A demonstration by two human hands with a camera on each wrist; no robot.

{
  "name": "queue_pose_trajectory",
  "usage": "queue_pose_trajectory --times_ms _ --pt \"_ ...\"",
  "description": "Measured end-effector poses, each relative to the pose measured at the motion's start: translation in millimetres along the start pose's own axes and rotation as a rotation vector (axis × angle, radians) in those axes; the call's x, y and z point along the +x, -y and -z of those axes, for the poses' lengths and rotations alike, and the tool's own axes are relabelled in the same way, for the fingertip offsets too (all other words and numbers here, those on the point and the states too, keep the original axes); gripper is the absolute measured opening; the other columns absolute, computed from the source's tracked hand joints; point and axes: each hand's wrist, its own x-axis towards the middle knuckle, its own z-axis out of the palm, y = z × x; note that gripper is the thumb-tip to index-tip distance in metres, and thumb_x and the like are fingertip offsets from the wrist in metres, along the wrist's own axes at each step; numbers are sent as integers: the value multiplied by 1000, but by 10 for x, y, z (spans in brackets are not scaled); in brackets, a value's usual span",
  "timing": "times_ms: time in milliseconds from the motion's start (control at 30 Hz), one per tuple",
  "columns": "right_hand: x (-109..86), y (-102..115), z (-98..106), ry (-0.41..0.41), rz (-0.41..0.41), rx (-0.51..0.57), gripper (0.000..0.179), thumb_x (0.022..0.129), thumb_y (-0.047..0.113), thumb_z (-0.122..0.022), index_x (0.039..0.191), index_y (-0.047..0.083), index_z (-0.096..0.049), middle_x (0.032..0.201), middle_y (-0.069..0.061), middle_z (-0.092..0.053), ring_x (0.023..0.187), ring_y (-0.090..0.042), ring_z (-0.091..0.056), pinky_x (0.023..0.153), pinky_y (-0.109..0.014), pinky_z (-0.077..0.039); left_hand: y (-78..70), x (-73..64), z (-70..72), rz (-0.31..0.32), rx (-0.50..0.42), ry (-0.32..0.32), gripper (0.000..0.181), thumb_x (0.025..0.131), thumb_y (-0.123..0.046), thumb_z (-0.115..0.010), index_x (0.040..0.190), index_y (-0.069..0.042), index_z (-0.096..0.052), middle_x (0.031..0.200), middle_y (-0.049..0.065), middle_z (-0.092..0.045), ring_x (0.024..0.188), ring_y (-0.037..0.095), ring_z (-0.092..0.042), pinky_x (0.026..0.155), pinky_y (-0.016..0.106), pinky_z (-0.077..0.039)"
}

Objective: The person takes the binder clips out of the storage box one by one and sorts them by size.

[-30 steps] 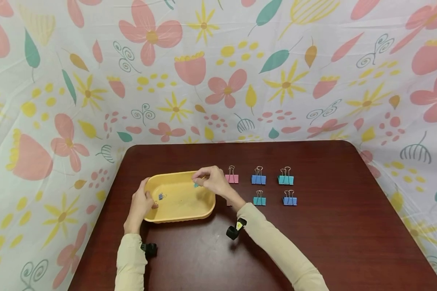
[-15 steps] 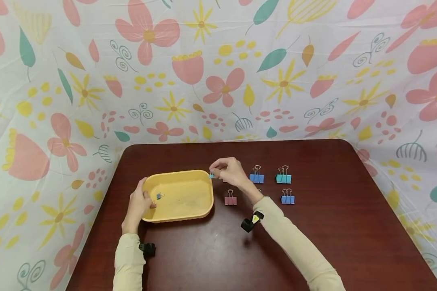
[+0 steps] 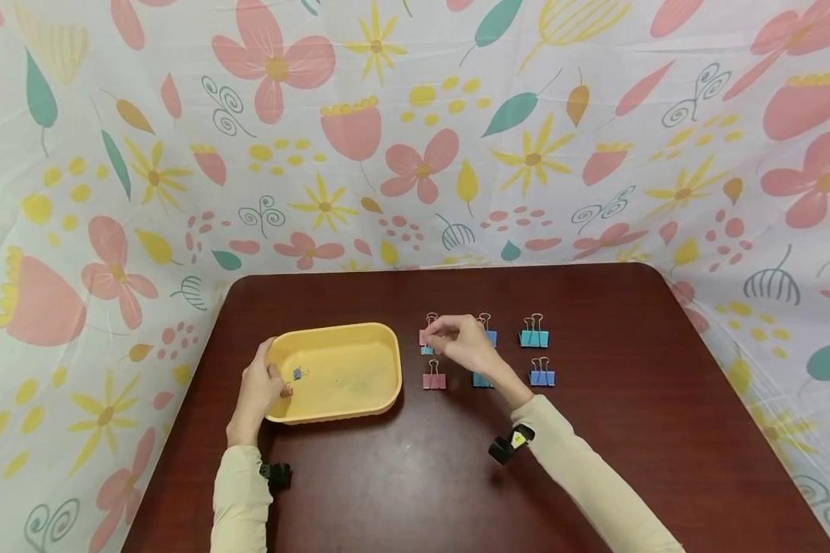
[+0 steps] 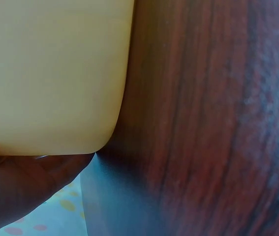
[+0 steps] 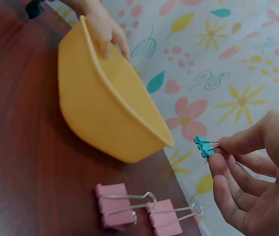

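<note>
My left hand (image 3: 254,392) grips the left end of a yellow plastic basin (image 3: 349,384), thumb inside the wall. Inside lie a small blue binder clip (image 3: 297,374) and a small pink binder clip (image 3: 287,390) near the thumb. Between thumb and fingers, my right hand (image 3: 466,344) pinches a small teal binder clip (image 5: 204,147) by its wire handles, above the table right of the basin. Just behind it in the head view is a large pink binder clip (image 3: 423,336), partly covered. A second pink clip (image 3: 434,382) stands nearer to me.
Further right, two rows hold more large clips: a blue clip (image 3: 492,338) and a teal clip (image 3: 482,380), both partly hidden by the right hand and arm, then a teal clip (image 3: 534,339) and a blue clip (image 3: 542,378). A flowered cloth (image 3: 422,223) hangs behind the brown table (image 3: 387,476).
My right hand has lifted the small teal clip out of the basin and carried it right, towards the far pink clip. The left hand still grips the basin.
</note>
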Motion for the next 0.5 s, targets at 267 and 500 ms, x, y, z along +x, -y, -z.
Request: queue_pose_trajectory --times_ms 267,500 --pt "-296 -203 5 8 -14 38 10 92 9 -71 98 2 -75 85 -14 -75 71 -29 -71 64 -32 -56 3 5 -5 16 -16 6 57 104 -1 -35 160 -13 -27 87 26 -68 62 21 -72 64 33 -54" --pt "-528 -375 -162 38 -30 17 7 91 6 -70 95 4 -76 79 -11 -74 69 -38 -70 56 -31 -54 15 8 -9 -8 7 -13 56 105 -1 -34 159 -13 -27 97 29 -67 62 21 -71 66 34 -54"
